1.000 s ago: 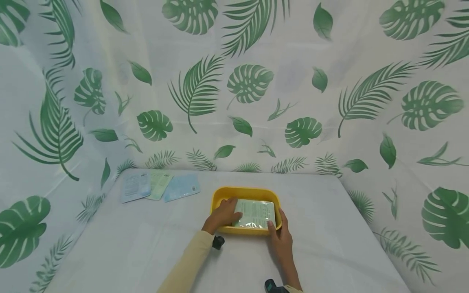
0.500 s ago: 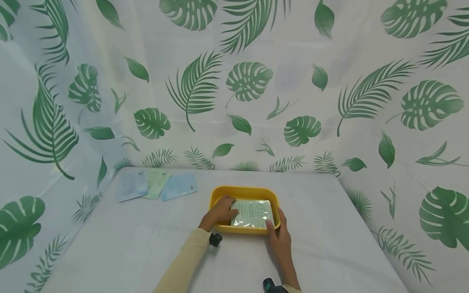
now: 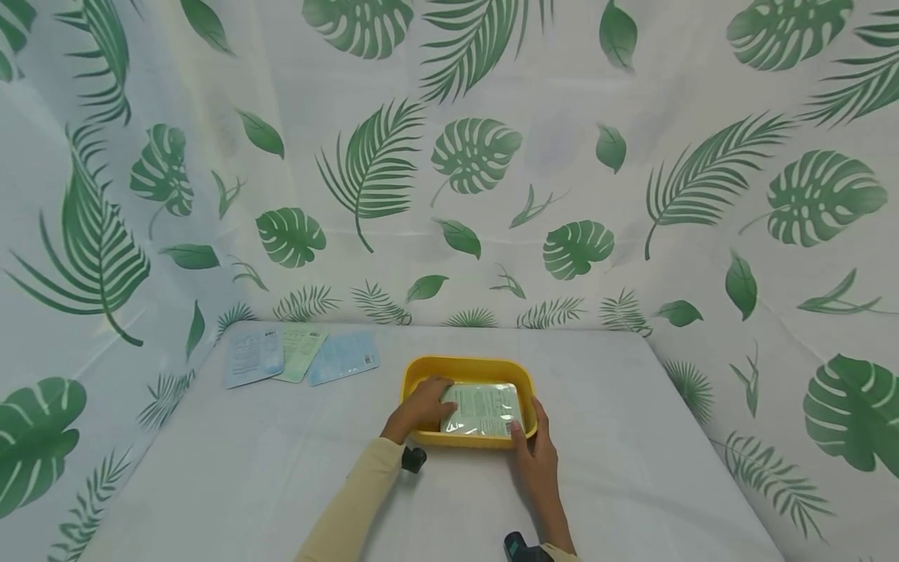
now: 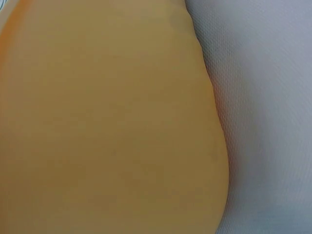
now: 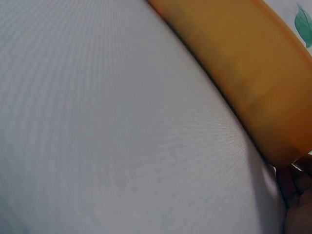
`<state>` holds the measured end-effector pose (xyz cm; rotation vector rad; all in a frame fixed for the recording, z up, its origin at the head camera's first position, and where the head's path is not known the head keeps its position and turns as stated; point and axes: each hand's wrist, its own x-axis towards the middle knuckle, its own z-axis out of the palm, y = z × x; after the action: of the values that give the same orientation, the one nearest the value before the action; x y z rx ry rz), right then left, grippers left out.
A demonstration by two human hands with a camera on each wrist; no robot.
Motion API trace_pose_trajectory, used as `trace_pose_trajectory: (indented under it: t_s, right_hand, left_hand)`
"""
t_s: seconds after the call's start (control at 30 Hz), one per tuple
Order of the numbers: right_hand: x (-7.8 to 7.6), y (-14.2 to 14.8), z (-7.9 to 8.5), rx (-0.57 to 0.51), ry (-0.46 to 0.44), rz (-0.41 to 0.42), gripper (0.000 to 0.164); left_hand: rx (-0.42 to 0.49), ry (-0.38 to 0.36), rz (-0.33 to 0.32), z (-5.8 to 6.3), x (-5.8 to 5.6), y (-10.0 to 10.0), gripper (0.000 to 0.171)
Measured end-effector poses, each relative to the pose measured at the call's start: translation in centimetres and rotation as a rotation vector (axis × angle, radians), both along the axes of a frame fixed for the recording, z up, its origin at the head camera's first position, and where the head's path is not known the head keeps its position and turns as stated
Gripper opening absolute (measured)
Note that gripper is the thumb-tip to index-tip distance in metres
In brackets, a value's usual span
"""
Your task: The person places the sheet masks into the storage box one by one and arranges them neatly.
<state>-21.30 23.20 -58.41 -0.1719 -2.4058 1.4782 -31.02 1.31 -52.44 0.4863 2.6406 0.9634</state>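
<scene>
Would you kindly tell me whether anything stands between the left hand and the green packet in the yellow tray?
Nothing visible does: the left hand is inside the yellow tray, at the left edge of the green packet.

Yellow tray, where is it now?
In the head view, the yellow tray sits on the table, right of the three packets, left hand reaching into it, right hand at its right end.
</scene>
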Motion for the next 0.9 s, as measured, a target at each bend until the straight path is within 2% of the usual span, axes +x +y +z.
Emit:
trace_pose_trajectory:
  t_s: [0.23, 0.43, 0.67, 0.9]
  right_hand:
    - [0.02, 0.0, 0.05, 0.01, -0.017, -0.004, 0.063]
    - [0.0, -0.08, 0.17, 0.004, -0.026, 0.004, 0.063]
    - [-0.09, -0.05, 0.06, -0.004, -0.025, 0.005, 0.063]
    - [-0.13, -0.06, 0.1, -0.001, -0.027, 0.009, 0.063]
  left_hand:
    - [0.006, -0.024, -0.002, -0.65, -0.27, 0.0, 0.054]
    - [0.039, -0.041, -0.001, -0.49, -0.3, 0.0, 0.056]
    - [0.026, 0.003, -0.037, 0.01, 0.0, -0.05, 0.05]
    - [0.048, 0.001, -0.023, -0.09, -0.07, -0.11, 0.045]
